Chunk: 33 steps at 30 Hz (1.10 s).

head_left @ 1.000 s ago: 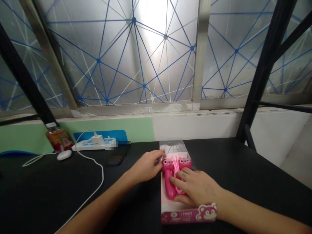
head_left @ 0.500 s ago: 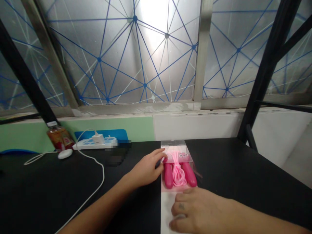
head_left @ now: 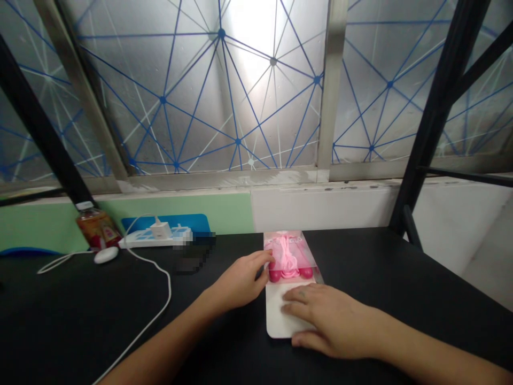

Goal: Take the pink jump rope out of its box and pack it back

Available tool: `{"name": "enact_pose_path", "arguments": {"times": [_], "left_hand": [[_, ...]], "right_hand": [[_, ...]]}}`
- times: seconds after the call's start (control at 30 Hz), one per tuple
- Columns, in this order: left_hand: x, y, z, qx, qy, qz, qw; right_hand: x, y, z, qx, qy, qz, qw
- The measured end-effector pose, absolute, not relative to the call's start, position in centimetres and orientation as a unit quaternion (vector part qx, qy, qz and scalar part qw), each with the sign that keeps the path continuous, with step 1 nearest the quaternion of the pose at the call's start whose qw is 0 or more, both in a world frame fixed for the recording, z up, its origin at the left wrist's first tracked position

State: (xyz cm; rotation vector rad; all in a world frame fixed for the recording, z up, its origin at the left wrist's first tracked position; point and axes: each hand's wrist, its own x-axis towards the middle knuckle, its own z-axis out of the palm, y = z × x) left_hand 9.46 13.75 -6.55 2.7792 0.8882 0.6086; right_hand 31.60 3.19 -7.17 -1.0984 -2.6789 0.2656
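A pink jump rope (head_left: 289, 262) with two darker pink handles lies on a white and pink card (head_left: 276, 313). The card's far part is inside a clear plastic bag (head_left: 310, 255), while its rounded near end sticks out. At the bag's left edge is my left hand (head_left: 246, 275), thumb and fingers closed in a pinch on the plastic. My right hand (head_left: 332, 321) rests palm down over the card's near right part, fingers stretched out and slightly apart, the thumb by the near edge. Its palm hides the card's right side.
On the black table (head_left: 224, 342), a white cable (head_left: 169, 289) runs along the left. Behind it are a power strip (head_left: 140, 239) with a plugged-in charger, a white mouse-like object (head_left: 106, 255) and a drink bottle (head_left: 96, 227). Black metal posts (head_left: 425, 128) flank the window.
The card and jump rope have slid away from me, deeper into the plastic bag. My right hand has moved forward with the card; my left hand has stayed at the bag's edge.
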Motion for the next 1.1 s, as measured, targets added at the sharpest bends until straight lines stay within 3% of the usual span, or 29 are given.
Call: {"name": "enact_pose_path", "arguments": {"times": [0.2,0.4,0.67,0.93,1.1], "left_hand": [[9.0,13.8,-6.6,0.926,0.296,0.209,0.107],[8.6,13.5,-6.0,0.914,0.314,0.199,0.162],[8.0,13.0,-6.3,0.934,0.301,0.158,0.107],[8.5,12.7,-6.0,0.926,0.321,0.185,0.068],[8.2,12.8,-5.5,0.917,0.337,0.119,0.177]], "right_hand": [[32.8,3.1,-6.1,-0.354,-0.917,0.091,0.162],[34.4,5.5,-7.8,-0.459,-0.853,0.014,0.246],[34.7,6.6,-8.8,-0.511,-0.809,-0.014,0.291],[35.4,6.4,-8.5,-0.537,-0.812,0.037,0.227],[35.8,6.8,-8.3,-0.507,-0.808,0.169,0.249]]}}
